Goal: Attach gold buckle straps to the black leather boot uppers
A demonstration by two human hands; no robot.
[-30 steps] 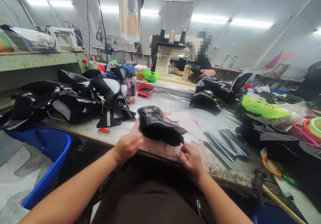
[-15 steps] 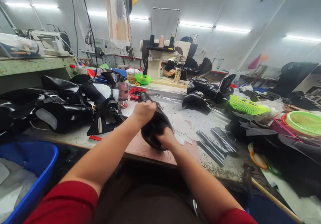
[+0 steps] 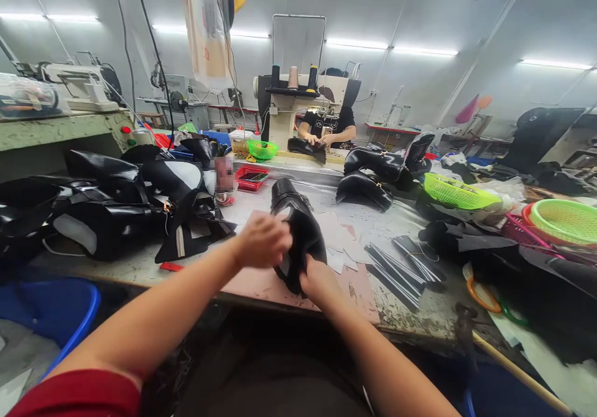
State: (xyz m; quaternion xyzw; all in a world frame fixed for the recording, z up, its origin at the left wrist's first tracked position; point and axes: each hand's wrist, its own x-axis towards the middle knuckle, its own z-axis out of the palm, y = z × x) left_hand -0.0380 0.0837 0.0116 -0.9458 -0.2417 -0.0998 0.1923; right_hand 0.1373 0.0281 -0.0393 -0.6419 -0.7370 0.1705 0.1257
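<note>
**Black shoe upper held in both hands at the bench edge**

The black shoe upper stands tilted above a pinkish board at the near edge of the workbench. The left hand is closed like a fist, its fingers pressed together on the left side of the upper. The right hand grips its lower end; its fingertips are hidden behind the leather. To the right lie black strips, and to the left a pile of black leather pieces. Farther away are a green basket and a sewing machine, with a co-worker behind it.
</note>
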